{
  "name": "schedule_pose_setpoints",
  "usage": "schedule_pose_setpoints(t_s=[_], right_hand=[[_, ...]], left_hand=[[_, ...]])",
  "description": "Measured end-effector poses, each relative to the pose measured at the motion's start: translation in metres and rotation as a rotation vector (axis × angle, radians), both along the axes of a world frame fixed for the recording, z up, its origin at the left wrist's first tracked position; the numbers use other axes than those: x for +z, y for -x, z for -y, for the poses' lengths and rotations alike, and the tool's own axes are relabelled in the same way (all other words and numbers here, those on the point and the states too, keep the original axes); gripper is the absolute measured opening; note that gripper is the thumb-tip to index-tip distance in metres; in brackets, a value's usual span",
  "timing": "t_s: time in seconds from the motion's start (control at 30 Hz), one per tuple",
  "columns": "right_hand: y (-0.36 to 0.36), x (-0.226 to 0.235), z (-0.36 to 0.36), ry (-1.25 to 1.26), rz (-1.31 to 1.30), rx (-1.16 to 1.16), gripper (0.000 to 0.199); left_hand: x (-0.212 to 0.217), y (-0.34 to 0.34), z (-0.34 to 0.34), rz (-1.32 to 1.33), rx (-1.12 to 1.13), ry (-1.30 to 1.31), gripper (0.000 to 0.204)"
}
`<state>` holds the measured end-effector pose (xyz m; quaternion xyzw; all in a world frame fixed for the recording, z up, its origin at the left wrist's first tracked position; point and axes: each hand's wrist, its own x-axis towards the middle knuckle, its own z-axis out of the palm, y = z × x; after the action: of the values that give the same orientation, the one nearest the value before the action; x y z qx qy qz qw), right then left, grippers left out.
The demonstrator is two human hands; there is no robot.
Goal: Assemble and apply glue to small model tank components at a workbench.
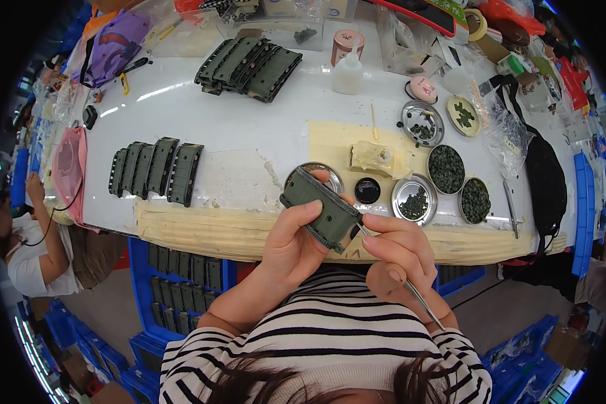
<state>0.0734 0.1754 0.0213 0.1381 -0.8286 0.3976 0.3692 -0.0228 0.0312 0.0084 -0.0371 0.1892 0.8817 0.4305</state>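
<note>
Person in a striped top, seen from above the white worktable [249, 128]

The person is wearing a white top crossed by thin black stripes, showing just below the near edge of the worktable; its sleeves are ending above the elbows, leaving both forearms bare. Dark hair is showing at the bottom edge, farthest from the worktable. The left hand [293, 246] and right hand [397, 252] are wearing no gloves, rings or watch.

The olive tank-track part [321, 209] looked like matt plastic, the tweezers [411, 288] thin bright metal. The round dishes [415, 200] were shiny steel (mirror-like rims), the white tabletop [236, 128] smooth and glossy.
</note>
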Motion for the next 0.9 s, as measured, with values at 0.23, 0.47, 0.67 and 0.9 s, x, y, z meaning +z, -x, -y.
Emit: schedule_pose_setpoints(t_s=[0.23,0.47,0.67,0.9], right_hand=[[-0.0015,0.0044,-0.005,0.007,0.03,0.061,0.029],[-0.0006,0.0038,-0.0037,-0.03,0.02,0.046,0.032],[0.0004,0.0005,-0.0024,-0.044,-0.017,0.035,0.029],[0.002,-0.0005,-0.002,-0.043,-0.011,0.043,0.03]], left_hand=[[-0.0011,0.0041,0.0031,0.017,-0.036,-0.074,0.042],[-0.0014,0.0048,0.0037,0.005,-0.031,-0.059,0.042],[0.0013,0.0042,0.004,0.001,-0.027,-0.07,0.042],[-0.0069,0.0062,0.0079,-0.03,-0.047,-0.054,0.043]])
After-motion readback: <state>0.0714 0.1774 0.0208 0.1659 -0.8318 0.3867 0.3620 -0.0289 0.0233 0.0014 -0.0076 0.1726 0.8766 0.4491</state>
